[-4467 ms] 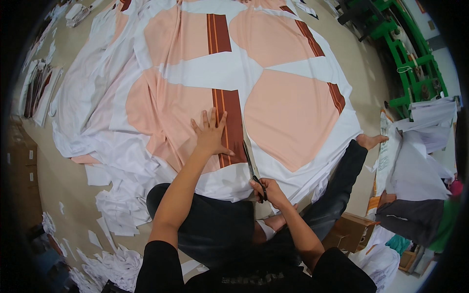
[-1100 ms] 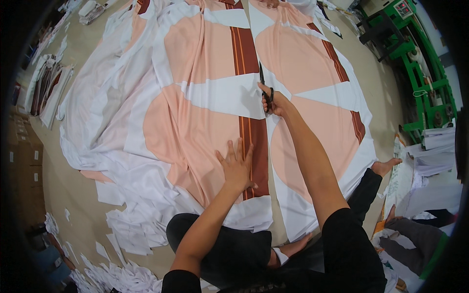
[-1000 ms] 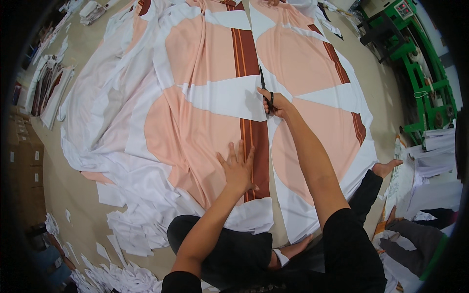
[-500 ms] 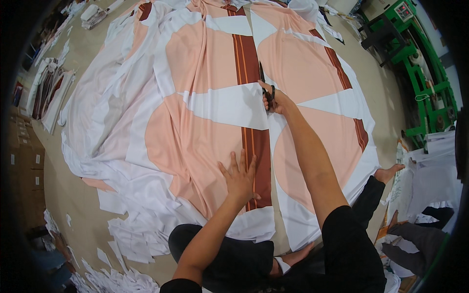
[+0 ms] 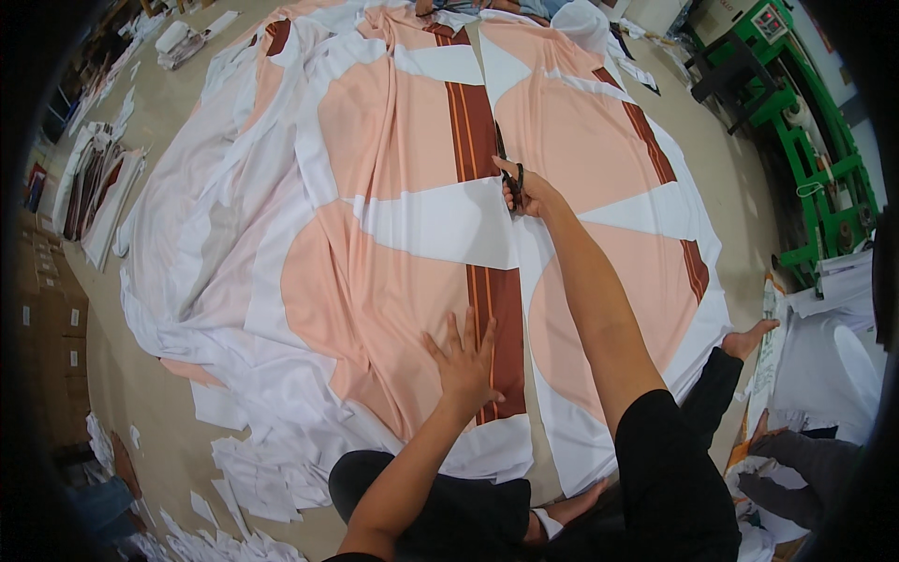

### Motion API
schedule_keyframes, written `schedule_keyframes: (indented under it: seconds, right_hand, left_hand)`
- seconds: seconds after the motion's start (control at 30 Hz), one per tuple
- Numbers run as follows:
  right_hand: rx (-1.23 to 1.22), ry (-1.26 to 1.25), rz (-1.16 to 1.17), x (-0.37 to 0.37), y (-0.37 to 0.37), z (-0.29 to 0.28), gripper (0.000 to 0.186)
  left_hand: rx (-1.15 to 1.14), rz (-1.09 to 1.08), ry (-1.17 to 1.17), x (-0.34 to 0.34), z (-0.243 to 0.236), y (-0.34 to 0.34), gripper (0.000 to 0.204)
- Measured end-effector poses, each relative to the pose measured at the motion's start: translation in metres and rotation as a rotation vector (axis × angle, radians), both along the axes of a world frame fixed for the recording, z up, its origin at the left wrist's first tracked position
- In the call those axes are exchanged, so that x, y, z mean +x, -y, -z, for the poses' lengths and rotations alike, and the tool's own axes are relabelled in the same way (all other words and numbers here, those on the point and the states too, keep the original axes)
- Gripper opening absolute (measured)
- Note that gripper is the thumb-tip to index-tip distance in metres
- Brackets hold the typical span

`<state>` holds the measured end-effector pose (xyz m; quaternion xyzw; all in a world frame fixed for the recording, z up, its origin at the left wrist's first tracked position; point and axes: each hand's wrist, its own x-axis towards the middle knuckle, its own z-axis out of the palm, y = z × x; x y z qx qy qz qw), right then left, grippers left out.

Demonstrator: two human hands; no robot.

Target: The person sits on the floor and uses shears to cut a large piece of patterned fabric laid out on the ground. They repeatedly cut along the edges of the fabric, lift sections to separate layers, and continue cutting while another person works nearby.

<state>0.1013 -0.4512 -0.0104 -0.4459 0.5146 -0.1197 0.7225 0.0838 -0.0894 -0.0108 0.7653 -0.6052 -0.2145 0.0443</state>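
Observation:
A large printed fabric [image 5: 393, 122], peach and white with maroon bands striped in orange, lies spread over the floor. A narrow lengthwise gap divides it into a left part and a right piece [image 5: 609, 309]. In my right hand [image 5: 527, 192] is a pair of black-handled scissors [image 5: 502, 145], its blades pointing away from me along the maroon band's right edge. Whether the blades are apart is too small to tell. My left hand [image 5: 464, 370] rests flat with spread fingers on the left part, beside and partly over the nearest maroon band [image 5: 508, 328].
White scraps [image 5: 253, 468] litter the floor at near left. Folded fabric [image 5: 98, 192] and cardboard boxes [image 5: 56, 337] are at left. A green machine frame [image 5: 819, 169] and a black stool [image 5: 735, 80] stand at right. Another person's hand [image 5: 424, 7] shows at the fabric's far edge.
The view has shifted slightly, and the fabric sits lower in the picture. The scissors are farther along the fabric's edge. My left hand stays flat. Another person has appeared at the far edge.

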Motion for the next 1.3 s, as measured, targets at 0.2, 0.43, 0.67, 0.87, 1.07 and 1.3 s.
schedule_keyframes:
  seconds: [0.2,0.43,0.67,0.87,1.07,1.3]
  right_hand:
    - [-0.038,-0.120,-0.016,0.005,0.006,0.006,0.049]
    - [0.014,-0.024,0.033,0.013,0.017,-0.001,0.046]
    - [-0.069,-0.036,-0.015,0.015,0.021,0.008,0.046]
    - [-0.034,-0.020,0.006,0.020,0.031,0.010,0.046]
    - [-0.062,-0.028,0.004,0.023,0.035,0.013,0.046]
    - [-0.077,-0.058,-0.005,0.027,0.037,0.011,0.044]
  left_hand:
    - [-0.025,0.005,0.025,0.000,-0.001,-0.001,0.143]
    - [-0.022,0.021,0.089,0.000,0.001,-0.001,0.142]
    - [-0.033,0.020,0.092,-0.001,0.004,-0.001,0.141]
    - [-0.026,0.017,0.083,0.000,0.001,-0.001,0.140]
    - [-0.027,0.010,0.062,0.000,0.000,-0.001,0.139]
    - [-0.006,0.010,0.045,0.000,-0.003,-0.001,0.139]
